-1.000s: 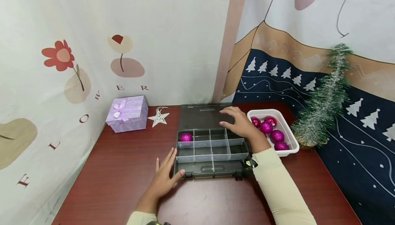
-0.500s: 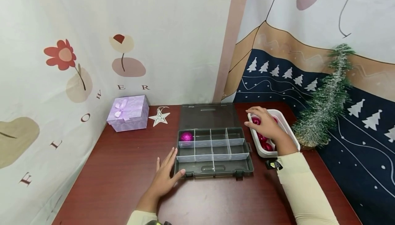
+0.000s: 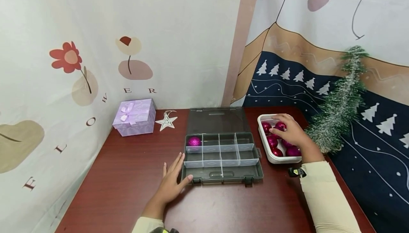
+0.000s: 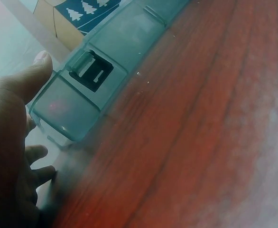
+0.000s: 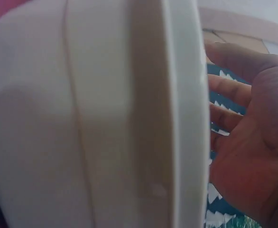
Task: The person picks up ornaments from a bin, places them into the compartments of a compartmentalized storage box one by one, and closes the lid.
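Observation:
A dark translucent divided box [image 3: 204, 173] lies with its lid laid back; one glittery magenta ball [image 3: 194, 141] sits in its back left compartment. The left hand [image 3: 170, 185] rests with spread fingers against the box's front left corner; in the left wrist view the thumb is at the box's wall [image 4: 65, 109]. Over the white tray [image 3: 266, 148], which holds several red and magenta balls [image 3: 276, 151], the right hand [image 3: 292, 132] hovers with fingers bent loosely. In the right wrist view the tray's side [image 5: 120, 118] hides the fingertips, so contact with a ball cannot be told.
A purple gift box [image 3: 135, 117] with a bow and a white star ornament [image 3: 166, 121] stand at the back left. Behind the tray on the right is a small frosted tree [image 3: 340, 105]. Printed cloth hangs along the back and right side.
From above the divided box the right hand has moved right, over the white tray, and its fingers have dipped among the balls' area. The left hand has stayed at the box corner.

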Action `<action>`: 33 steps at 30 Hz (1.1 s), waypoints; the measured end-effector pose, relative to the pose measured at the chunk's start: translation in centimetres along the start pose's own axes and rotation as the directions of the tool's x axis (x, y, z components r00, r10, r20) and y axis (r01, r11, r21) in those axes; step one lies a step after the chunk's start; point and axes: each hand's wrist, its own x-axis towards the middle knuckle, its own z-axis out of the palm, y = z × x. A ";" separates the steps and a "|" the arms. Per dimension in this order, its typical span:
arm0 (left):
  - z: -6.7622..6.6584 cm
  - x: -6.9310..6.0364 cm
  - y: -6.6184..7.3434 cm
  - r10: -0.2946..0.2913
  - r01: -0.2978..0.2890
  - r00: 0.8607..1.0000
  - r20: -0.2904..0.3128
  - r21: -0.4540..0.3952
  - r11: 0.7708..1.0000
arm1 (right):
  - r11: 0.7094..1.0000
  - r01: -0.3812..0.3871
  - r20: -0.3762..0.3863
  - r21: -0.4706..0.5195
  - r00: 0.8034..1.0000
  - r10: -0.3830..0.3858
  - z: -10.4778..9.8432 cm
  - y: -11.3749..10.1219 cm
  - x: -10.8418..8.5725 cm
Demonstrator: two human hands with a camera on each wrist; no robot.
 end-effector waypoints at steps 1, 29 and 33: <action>0.0 0.0 0.0 0.000 0.000 1.000 0.000 0.001 1.000 | 1.000 -0.002 0.002 -0.005 1.000 0.002 -0.1 0.3 -0.1; 0.0 0.0 0.2 -0.014 0.014 1.000 0.002 -0.010 1.000 | 1.000 -0.013 0.073 -0.007 0.997 0.014 0.5 4.0 -0.2; -0.1 0.0 0.3 -0.016 0.016 1.000 0.003 -0.008 1.000 | 1.000 -0.005 0.080 -0.019 0.997 0.007 0.7 4.1 0.0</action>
